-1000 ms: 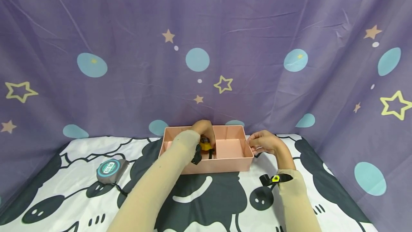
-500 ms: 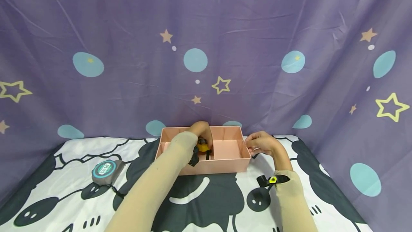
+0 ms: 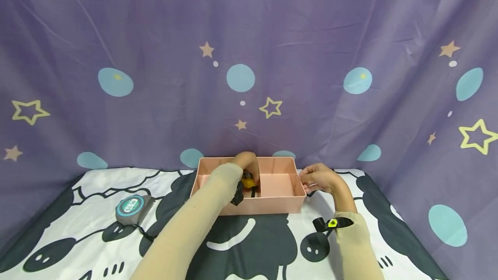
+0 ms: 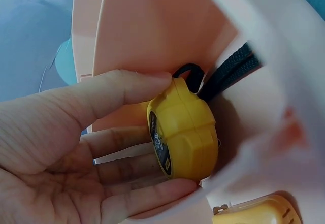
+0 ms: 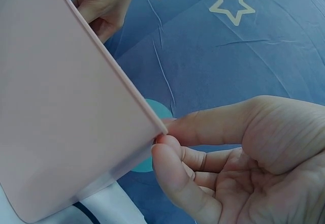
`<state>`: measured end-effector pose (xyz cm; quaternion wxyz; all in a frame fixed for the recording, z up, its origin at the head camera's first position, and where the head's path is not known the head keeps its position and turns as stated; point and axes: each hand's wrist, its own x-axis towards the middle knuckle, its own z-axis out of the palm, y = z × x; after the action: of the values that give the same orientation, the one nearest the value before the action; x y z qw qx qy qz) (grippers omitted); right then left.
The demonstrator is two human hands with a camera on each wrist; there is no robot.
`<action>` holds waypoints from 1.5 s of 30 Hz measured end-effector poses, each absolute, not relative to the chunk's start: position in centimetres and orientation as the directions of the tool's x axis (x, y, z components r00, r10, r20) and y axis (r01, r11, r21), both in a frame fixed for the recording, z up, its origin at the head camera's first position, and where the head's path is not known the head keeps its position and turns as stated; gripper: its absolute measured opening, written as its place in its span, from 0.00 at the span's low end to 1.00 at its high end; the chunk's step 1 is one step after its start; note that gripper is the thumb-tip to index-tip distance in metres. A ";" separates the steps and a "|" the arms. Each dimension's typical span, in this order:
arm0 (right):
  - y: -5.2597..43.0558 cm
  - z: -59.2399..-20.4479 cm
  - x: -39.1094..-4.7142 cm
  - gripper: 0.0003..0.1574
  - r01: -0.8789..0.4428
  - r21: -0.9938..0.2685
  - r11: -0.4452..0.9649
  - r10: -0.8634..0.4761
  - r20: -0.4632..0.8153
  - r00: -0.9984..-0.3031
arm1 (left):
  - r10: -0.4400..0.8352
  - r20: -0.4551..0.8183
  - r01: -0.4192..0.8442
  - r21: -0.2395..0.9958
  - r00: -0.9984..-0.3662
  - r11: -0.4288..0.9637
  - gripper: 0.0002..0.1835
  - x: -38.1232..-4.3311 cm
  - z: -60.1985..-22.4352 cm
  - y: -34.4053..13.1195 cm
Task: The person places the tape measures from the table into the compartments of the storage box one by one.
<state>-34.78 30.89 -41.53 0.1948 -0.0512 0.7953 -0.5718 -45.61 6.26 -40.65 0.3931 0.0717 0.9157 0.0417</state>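
A pink divided box (image 3: 264, 204) stands against the purple curtain. My left hand (image 3: 248, 162) reaches down into it, beside the divider. In the left wrist view, the thumb and fingers grip a yellow tape measure (image 4: 190, 132) with a dark label and a black wrist strap (image 4: 231, 71). The strap trails away along the box's inside. My right hand (image 3: 320, 176) is at the box's right end; in the right wrist view its thumb and fingertips pinch the corner of the rim. Part of another yellow object (image 4: 259, 211) shows at the bottom of the left wrist view.
A grey tape measure (image 3: 133, 209) with a teal face and a dark strap lies on the cloth (image 3: 93, 185) to the left. The purple curtain (image 3: 175, 120) hangs right behind the box. Each wrist wears a black camera strap.
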 end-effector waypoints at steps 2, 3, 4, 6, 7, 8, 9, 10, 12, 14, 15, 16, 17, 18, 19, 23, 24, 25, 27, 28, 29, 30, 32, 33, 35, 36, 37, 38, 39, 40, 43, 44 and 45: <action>30.9 -41.7 -34.7 0.08 0.140 -0.929 0.344 -0.311 -0.253 -0.916 | 0.169 -0.717 0.093 0.143 -0.676 0.985 0.21 -43.5 -39.3 6.1; 30.8 -41.8 -34.6 0.08 0.139 -0.929 0.344 -0.315 -0.253 -0.915 | 0.161 -0.716 0.079 0.146 -0.680 0.986 0.19 -42.7 -38.9 6.0; 30.8 -41.9 -34.5 0.09 0.142 -0.929 0.343 -0.315 -0.256 -0.914 | 0.158 -0.719 0.075 0.147 -0.676 0.986 0.17 -42.1 -38.5 5.9; 30.8 -42.1 -34.4 0.09 0.143 -0.926 0.349 -0.320 -0.261 -0.911 | 0.143 -0.744 0.049 0.147 -0.652 0.988 0.15 -41.4 -38.3 5.8; 30.8 -42.2 -34.3 0.09 0.144 -0.925 0.351 -0.320 -0.263 -0.910 | 0.137 -0.751 0.040 0.146 -0.646 0.988 0.14 -41.1 -38.4 5.8; 30.8 -42.4 -34.1 0.09 0.142 -0.925 0.352 -0.322 -0.262 -0.910 | 0.136 -0.764 0.035 0.148 -0.631 0.988 0.14 -41.0 -38.4 5.8; 30.8 -42.5 -34.0 0.09 0.143 -0.925 0.353 -0.321 -0.263 -0.910 | 0.136 -0.768 0.029 0.152 -0.626 0.988 0.14 -40.8 -38.6 5.8; 30.8 -42.7 -33.9 0.09 0.144 -0.924 0.354 -0.321 -0.265 -0.909 | 0.142 -0.778 0.034 0.154 -0.612 0.987 0.14 -40.8 -38.8 5.8; 30.9 -43.0 -33.6 0.10 0.147 -0.923 0.356 -0.323 -0.269 -0.907 | 0.144 -0.779 0.031 0.158 -0.610 0.987 0.15 -40.6 -39.2 5.9; 30.9 -43.2 -33.3 0.10 0.147 -0.923 0.356 -0.325 -0.269 -0.906 | 0.142 -0.756 0.037 0.155 -0.639 0.987 0.17 -40.8 -40.0 6.0; 30.9 -43.4 -33.3 0.10 0.149 -0.923 0.355 -0.324 -0.271 -0.906 | 0.130 -0.754 0.029 0.145 -0.644 0.989 0.18 -41.1 -40.5 6.1; 30.9 -43.4 -33.2 0.11 0.147 -0.923 0.356 -0.326 -0.270 -0.906 | 0.113 -0.739 0.030 0.125 -0.665 0.992 0.20 -41.0 -41.0 6.2; 30.9 -43.5 -33.2 0.11 0.146 -0.922 0.358 -0.323 -0.269 -0.908 | 0.096 -0.737 0.028 0.104 -0.670 0.994 0.22 -42.1 -42.3 6.4; 30.9 -43.4 -33.2 0.11 0.137 -0.922 0.361 -0.323 -0.262 -0.910 | 0.078 -0.726 0.022 0.087 -0.684 0.996 0.23 -43.3 -43.8 6.7; 30.9 -43.4 -33.3 0.11 0.131 -0.922 0.363 -0.319 -0.256 -0.913 | 0.062 -0.719 0.022 0.065 -0.693 0.998 0.23 -44.9 -45.7 6.9; 30.9 -42.9 -33.5 0.12 0.113 -0.922 0.370 -0.310 -0.238 -0.920 | 0.008 -0.714 0.016 -0.004 -0.700 1.000 0.22 -50.6 -51.2 7.8; 30.9 -42.8 -33.6 0.12 0.112 -0.922 0.370 -0.311 -0.236 -0.920 | -0.002 -0.705 0.009 -0.012 -0.709 1.000 0.21 -50.6 -51.2 7.9; 30.9 -42.7 -33.7 0.12 0.113 -0.922 0.371 -0.310 -0.237 -0.921 | -0.004 -0.707 0.016 -0.021 -0.707 1.000 0.19 -50.6 -50.8 8.0; 30.8 -42.6 -33.8 0.13 0.112 -0.920 0.374 -0.311 -0.239 -0.920 | 0.038 -0.689 0.055 -0.002 -0.724 0.998 0.17 -46.7 -46.4 7.6; 30.8 -42.5 -33.9 0.13 0.113 -0.919 0.377 -0.310 -0.240 -0.920 | 0.060 -0.680 0.078 0.004 -0.731 0.997 0.16 -45.1 -44.7 7.4; 30.8 -42.4 -34.1 0.13 0.112 -0.918 0.380 -0.309 -0.240 -0.920 | 0.089 -0.673 0.096 0.027 -0.734 0.995 0.16 -43.8 -43.0 7.2; 30.7 -42.3 -34.2 0.13 0.112 -0.917 0.383 -0.303 -0.239 -0.922 | 0.094 -0.653 0.092 0.038 -0.752 0.995 0.16 -42.5 -41.6 7.1; 30.7 -42.0 -34.6 0.12 0.107 -0.917 0.385 -0.295 -0.232 -0.927 | 0.124 -0.595 0.120 0.046 -0.794 0.992 0.17 -40.2 -38.8 6.7; 30.7 -41.8 -34.8 0.12 0.106 -0.916 0.386 -0.292 -0.230 -0.928 | 0.119 -0.589 0.126 0.029 -0.799 0.992 0.17 -41.8 -39.9 6.8; 30.7 -41.6 -35.1 0.12 0.104 -0.916 0.388 -0.287 -0.227 -0.930 | 0.111 -0.596 0.125 0.017 -0.795 0.992 0.19 -44.9 -42.3 6.9; 30.7 -41.5 -35.2 0.12 0.101 -0.916 0.388 -0.289 -0.225 -0.930 | 0.102 -0.597 0.118 0.012 -0.796 0.993 0.19 -45.3 -42.5 6.9; 30.7 -41.4 -35.2 0.12 0.104 -0.917 0.386 -0.289 -0.227 -0.930 | 0.124 -0.607 0.137 0.025 -0.785 0.990 0.18 -45.7 -42.4 6.9; 30.7 -41.4 -35.2 0.12 0.107 -0.916 0.386 -0.290 -0.230 -0.929 | 0.138 -0.620 0.148 0.036 -0.773 0.988 0.17 -46.1 -42.7 6.9; 30.8 -41.4 -35.2 0.12 0.111 -0.916 0.385 -0.290 -0.234 -0.928 | 0.153 -0.623 0.158 0.048 -0.767 0.986 0.16 -46.2 -42.7 7.0; 30.8 -41.4 -35.1 0.12 0.112 -0.916 0.384 -0.290 -0.235 -0.928 | 0.161 -0.614 0.162 0.054 -0.773 0.985 0.14 -44.7 -41.4 7.0; 30.8 -41.4 -35.0 0.12 0.118 -0.918 0.379 -0.293 -0.240 -0.926 | 0.170 -0.567 0.153 0.077 -0.806 0.985 0.11 -41.5 -38.8 7.0; 30.9 -41.4 -34.9 0.13 0.117 -0.918 0.378 -0.296 -0.240 -0.924 | 0.155 -0.560 0.132 0.080 -0.814 0.988 0.10 -40.8 -38.2 7.0; 30.9 -41.4 -34.9 0.13 0.117 -0.919 0.377 -0.299 -0.241 -0.924 | 0.140 -0.554 0.108 0.091 -0.821 0.990 0.10 -40.2 -37.7 7.1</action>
<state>-34.87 30.87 -41.42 0.1873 -0.0560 0.8084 -0.5552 -40.15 7.07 -37.68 0.2923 0.0651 0.9537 0.0276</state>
